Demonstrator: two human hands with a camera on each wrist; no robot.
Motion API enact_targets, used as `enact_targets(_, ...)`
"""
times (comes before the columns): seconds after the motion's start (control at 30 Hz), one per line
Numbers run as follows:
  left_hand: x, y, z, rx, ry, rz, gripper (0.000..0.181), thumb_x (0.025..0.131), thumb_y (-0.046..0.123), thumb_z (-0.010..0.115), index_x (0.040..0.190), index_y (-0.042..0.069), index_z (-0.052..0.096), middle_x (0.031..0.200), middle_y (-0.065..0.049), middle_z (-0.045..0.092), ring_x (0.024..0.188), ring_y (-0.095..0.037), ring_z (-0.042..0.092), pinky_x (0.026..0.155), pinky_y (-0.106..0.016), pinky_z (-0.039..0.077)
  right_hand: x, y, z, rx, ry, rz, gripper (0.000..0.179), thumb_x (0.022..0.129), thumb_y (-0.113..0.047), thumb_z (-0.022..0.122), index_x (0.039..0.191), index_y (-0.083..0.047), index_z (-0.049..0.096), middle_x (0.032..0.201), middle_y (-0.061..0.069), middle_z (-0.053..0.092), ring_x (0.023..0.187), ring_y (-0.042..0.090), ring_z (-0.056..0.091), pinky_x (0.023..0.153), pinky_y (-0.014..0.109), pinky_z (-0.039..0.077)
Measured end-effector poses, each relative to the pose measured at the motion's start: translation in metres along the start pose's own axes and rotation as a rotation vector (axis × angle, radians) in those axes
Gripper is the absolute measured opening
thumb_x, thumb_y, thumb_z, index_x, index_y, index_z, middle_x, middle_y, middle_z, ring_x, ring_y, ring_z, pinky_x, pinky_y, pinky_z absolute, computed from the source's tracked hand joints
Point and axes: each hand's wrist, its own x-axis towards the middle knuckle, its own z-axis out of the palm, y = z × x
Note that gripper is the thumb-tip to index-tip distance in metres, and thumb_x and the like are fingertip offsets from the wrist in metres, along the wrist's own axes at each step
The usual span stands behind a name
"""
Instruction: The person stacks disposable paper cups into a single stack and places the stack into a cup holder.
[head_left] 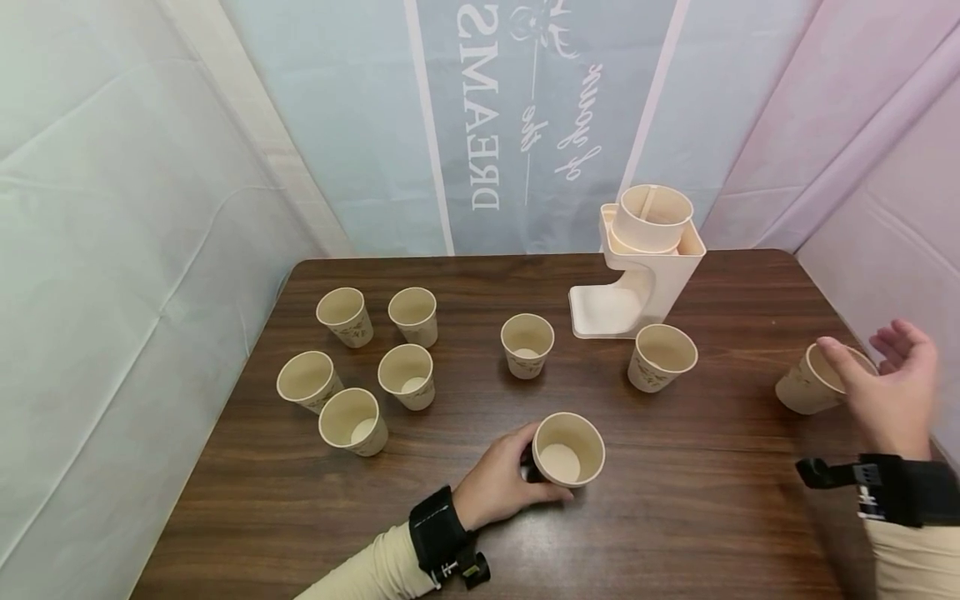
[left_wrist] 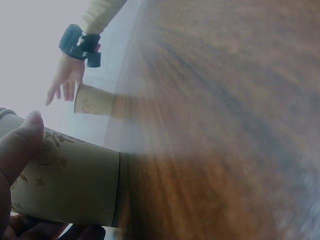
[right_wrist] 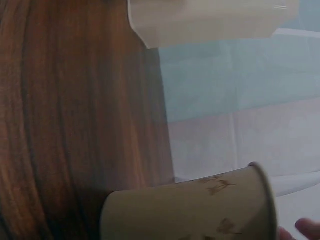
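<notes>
At the front middle of the table, my left hand (head_left: 504, 475) grips a beige paper cup (head_left: 567, 452) from its left side, thumb and fingers round its wall. The left wrist view shows this same cup (left_wrist: 75, 180) upright with its base at the tabletop, the thumb across its printed leaves. Far to the right, my right hand (head_left: 894, 387) has its fingers spread at the rim of another paper cup (head_left: 806, 390), which stands upright. In the right wrist view fingertips (right_wrist: 306, 229) show just past the mouth of that cup (right_wrist: 195, 210).
A cream dispenser stand (head_left: 652, 275) with a round holder on top stands at the back. Before it are a paper cup (head_left: 662, 358) and, further left, another cup (head_left: 527, 346). Several more cups (head_left: 354, 421) are grouped on the left. Cloth walls (head_left: 135, 250) border the table (head_left: 675, 517).
</notes>
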Motion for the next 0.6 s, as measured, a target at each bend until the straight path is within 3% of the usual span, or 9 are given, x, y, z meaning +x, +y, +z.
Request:
enact_targets(0.2, 0.000, -0.001, 0.000, 0.004, 0.000, -0.006, 0.074, 0.075, 0.019, 0.093, 0.140, 0.016, 0.056, 0.129, 0.001, 0.065, 0.120, -0.012, 0.060, 0.102, -0.026, 0.049, 0.001, 0.013, 0.001, -0.106, -0.113, 0.019, 0.095, 0.093, -0.030, 0.072, 0.163, -0.020, 0.008, 0.166, 0.012, 0.018, 0.154, 0.017, 0.016, 0.124, 0.031, 0.012)
enact_targets(0.6, -0.001, 0.000, 0.000, 0.018, 0.011, 0.000, 0.075, 0.074, 0.020, 0.094, 0.140, 0.016, 0.056, 0.127, 0.002, 0.065, 0.119, -0.012, 0.060, 0.102, -0.027, 0.049, 0.000, 0.028, -0.001, -0.147, -0.164, -0.010, 0.100, 0.091, -0.030, 0.073, 0.164, -0.015, 0.006, 0.166, 0.022, 0.014, 0.147, 0.017, 0.021, 0.121, 0.028, 0.016)
